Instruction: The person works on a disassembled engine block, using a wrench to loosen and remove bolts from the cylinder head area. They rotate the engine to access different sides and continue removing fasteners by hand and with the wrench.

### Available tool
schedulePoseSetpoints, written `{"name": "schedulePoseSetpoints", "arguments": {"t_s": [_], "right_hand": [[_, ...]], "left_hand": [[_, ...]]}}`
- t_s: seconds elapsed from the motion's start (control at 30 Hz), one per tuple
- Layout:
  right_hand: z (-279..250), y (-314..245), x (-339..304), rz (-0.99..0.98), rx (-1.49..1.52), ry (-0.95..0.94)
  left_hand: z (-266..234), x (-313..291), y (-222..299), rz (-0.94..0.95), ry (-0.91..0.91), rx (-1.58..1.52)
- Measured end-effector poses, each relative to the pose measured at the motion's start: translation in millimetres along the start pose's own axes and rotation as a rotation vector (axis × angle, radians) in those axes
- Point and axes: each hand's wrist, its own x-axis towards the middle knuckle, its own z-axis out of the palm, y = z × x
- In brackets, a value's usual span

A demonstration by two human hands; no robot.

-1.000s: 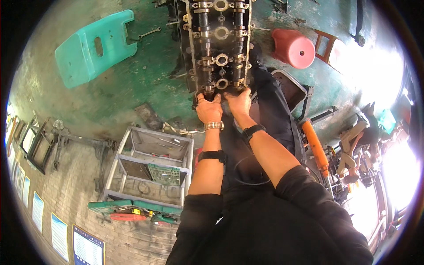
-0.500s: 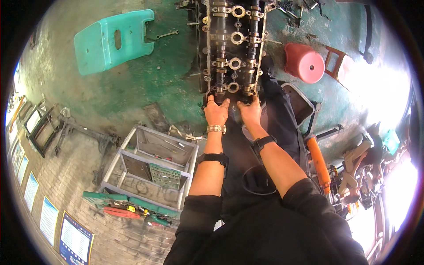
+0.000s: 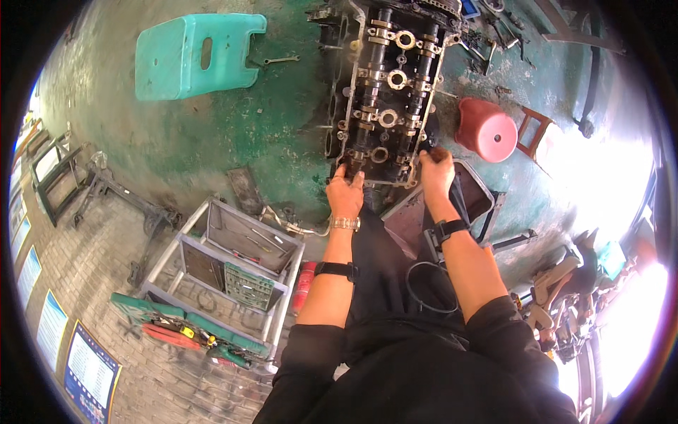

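Note:
An engine cylinder head [image 3: 387, 152] with two exposed camshafts lies ahead of me, tilted slightly to the right. The left camshaft [image 3: 370, 92] shows shiny lobes and bearing caps along its length. My left hand [image 3: 345, 196] is at the near left corner, thumb and fingers closed around a dark part at that camshaft's near end. Just off the right edge of the cylinder head, my right hand [image 3: 439, 177] is curled closed. Something dark brown shows at its fingers, too unclear to name.
A turquoise stool [image 3: 166, 60] and a wrench [image 3: 281, 60] lie on the green floor at the left. To the right stands a red stool [image 3: 487, 131], with loose tools [image 3: 494, 42] beyond. A grey tool cart [image 3: 205, 247] with an open green tool case [image 3: 233, 339] stands near left.
My right hand has left the near end of the cylinder head and moved right, past its edge. My left hand stays at the near left corner. The view has shifted and turned a little.

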Motion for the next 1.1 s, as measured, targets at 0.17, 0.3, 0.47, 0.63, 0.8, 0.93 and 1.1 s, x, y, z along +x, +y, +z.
{"name": "schedulePoseSetpoints", "arguments": {"t_s": [0.17, 0.3, 0.47, 0.63, 0.8, 0.93, 1.1], "right_hand": [[-20, -52, 46, -0.143, 0.221, -0.023], [-39, -103, 73, -0.145, -0.064, -0.133], [-27, -134, 99, -0.03, 0.076, -0.126], [5, -136, 101, -0.073, 0.035, -0.085], [36, -127, 98, -0.198, 0.025, 0.001], [54, -122, 94, -0.334, -0.058, 0.148], [54, -128, 86, -0.188, -0.022, 0.102]], "left_hand": [[-13, -2, 6, -0.043, 0.251, -0.159], [-16, 7, 16, -0.003, 0.495, 0.139], [-12, 23, 18, -0.23, 0.531, 0.25], [-10, 39, 11, -0.39, 0.515, 0.235], [-6, 55, -5, -0.378, 0.468, 0.108], [-1, 68, -16, -0.5, 0.391, -0.059], [4, 72, -15, -0.532, 0.37, -0.002]]}}
